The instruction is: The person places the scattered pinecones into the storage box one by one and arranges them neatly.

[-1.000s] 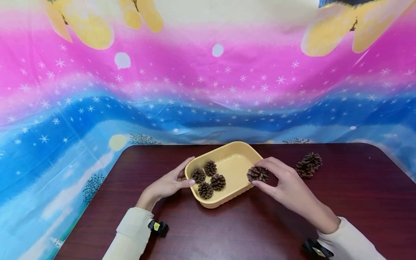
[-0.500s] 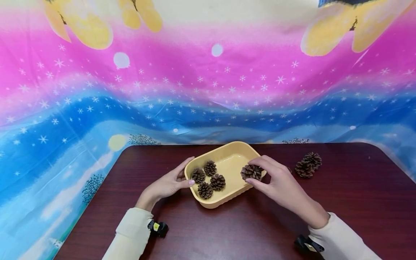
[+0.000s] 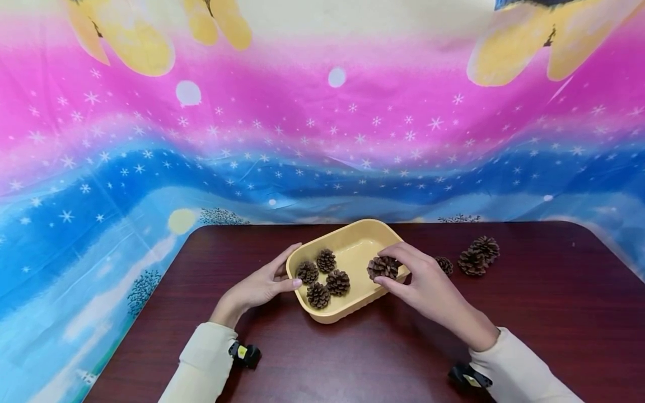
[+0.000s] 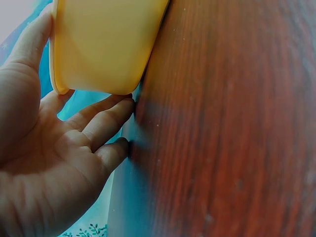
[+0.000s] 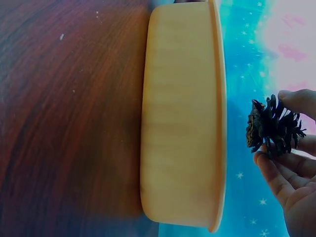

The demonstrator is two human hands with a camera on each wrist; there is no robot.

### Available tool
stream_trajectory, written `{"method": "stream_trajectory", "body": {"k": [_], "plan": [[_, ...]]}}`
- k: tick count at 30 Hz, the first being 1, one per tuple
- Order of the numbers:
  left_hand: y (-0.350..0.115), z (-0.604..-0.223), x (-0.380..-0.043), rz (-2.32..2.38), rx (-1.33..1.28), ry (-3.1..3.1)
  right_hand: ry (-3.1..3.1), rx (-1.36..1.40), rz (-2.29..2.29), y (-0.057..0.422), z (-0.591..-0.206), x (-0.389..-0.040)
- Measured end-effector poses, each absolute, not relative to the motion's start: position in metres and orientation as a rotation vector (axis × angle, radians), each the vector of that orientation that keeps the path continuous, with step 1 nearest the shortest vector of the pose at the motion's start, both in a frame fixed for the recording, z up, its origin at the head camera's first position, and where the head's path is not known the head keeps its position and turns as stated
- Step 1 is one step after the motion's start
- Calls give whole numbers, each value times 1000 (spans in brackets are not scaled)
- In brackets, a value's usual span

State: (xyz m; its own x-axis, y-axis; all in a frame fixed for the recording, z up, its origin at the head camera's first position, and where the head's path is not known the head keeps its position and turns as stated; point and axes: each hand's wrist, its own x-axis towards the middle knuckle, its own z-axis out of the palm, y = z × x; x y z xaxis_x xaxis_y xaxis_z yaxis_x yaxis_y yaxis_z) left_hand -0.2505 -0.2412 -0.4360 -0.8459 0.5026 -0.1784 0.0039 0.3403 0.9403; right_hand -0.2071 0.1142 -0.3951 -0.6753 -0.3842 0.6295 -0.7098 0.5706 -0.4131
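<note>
A yellow plastic box (image 3: 360,291) stands askew on the table with several brown pine cones (image 3: 337,282) in its left part. My left hand (image 3: 262,286) holds the box's left end. Its thumb lies at the rim, and in the left wrist view the other fingers (image 4: 106,123) reach the end wall near the table. Above the box's right end, my right hand (image 3: 428,285) pinches another pine cone (image 3: 383,268) between thumb and fingers. The right wrist view shows this held pine cone (image 5: 271,126) beyond the rim, apart from the box's side.
Right of the box, a pine cone (image 3: 444,266) shows partly behind my right hand. Two more pine cones (image 3: 478,256) lie touching farther right on the dark red wooden table (image 3: 353,358). A colourful printed cloth (image 3: 322,123) hangs along the table's back edge.
My right hand has moved left with its pine cone, from the box's right rim to over its inside. A pine cone on the table has come into sight behind it. The left hand stays put.
</note>
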Motion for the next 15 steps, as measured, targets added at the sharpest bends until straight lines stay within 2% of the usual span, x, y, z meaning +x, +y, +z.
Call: {"method": "stream_trajectory", "body": {"k": [15], "plan": [[-241, -436, -251, 1518, 439, 2170, -2315, 940, 955, 105, -401, -213]]}}
